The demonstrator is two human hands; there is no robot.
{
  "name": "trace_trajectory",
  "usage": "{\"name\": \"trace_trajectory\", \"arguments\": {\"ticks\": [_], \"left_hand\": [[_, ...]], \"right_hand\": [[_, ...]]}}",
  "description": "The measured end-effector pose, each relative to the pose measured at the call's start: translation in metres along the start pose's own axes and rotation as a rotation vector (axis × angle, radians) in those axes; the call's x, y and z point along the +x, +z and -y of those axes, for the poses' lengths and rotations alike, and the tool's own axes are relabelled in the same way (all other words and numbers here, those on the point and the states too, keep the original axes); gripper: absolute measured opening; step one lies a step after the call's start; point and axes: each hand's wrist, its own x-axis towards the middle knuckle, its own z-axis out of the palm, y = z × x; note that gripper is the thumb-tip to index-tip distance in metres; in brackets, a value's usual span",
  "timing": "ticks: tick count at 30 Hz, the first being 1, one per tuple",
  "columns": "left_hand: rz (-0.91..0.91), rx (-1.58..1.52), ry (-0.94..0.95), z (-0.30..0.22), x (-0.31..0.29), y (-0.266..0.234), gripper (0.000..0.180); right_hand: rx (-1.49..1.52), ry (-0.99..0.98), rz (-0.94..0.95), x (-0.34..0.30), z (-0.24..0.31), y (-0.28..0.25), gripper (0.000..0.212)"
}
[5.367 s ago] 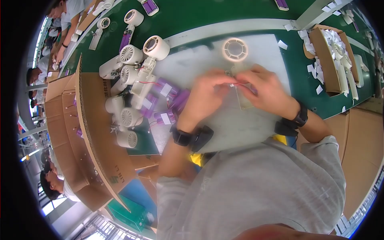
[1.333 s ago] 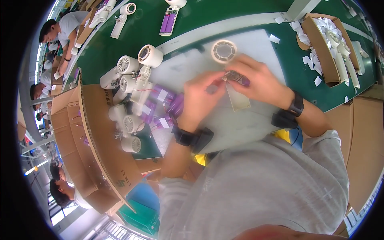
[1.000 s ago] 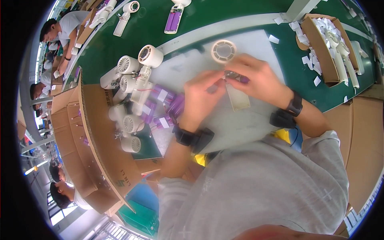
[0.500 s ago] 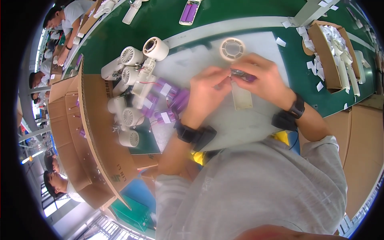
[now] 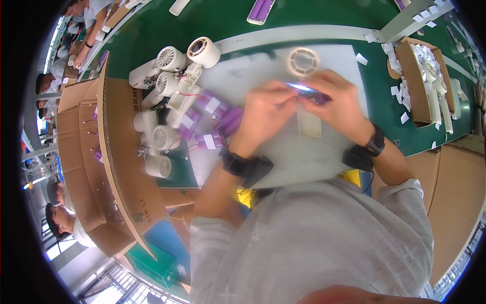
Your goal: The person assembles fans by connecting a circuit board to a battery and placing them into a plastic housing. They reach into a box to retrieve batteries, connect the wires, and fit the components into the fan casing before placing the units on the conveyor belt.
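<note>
Pinching a small purple battery pack (image 5: 318, 96) between both hands, left hand (image 5: 263, 114) and right hand (image 5: 340, 104), we hold it above the white mat (image 5: 293, 157) on the table (image 5: 223, 20). Fingers hide most of it. Beside us lie roughly six white fan housings (image 5: 164, 137) and one round grille (image 5: 302, 61).

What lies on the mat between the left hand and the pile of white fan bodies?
In the head view, purple battery cells with white labels lie between the left hand and the white fan bodies.
</note>
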Motion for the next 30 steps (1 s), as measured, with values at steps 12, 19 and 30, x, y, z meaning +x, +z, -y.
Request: {"name": "trace_trajectory", "arguments": {"ticks": [12,19,30], "left_hand": [[0.052,-0.011,-0.029,-0.0038,-0.0006,-0.0042,0.024],[0.053,0.058,0.018,-0.0039,0.0012,-0.0047,0.024],[0.04,0.099,0.087,-0.0058,0.0026,0.001,0.024]], "right_hand": [[0.029,-0.009,0.052,-0.0008,-0.0015,-0.0044,0.031],[-0.008,-0.074,0.043,-0.0009,-0.0058,-0.0039,0.034],[-0.08,-0.08,0.021,0.0,-0.0062,-0.0065,0.034]]}}
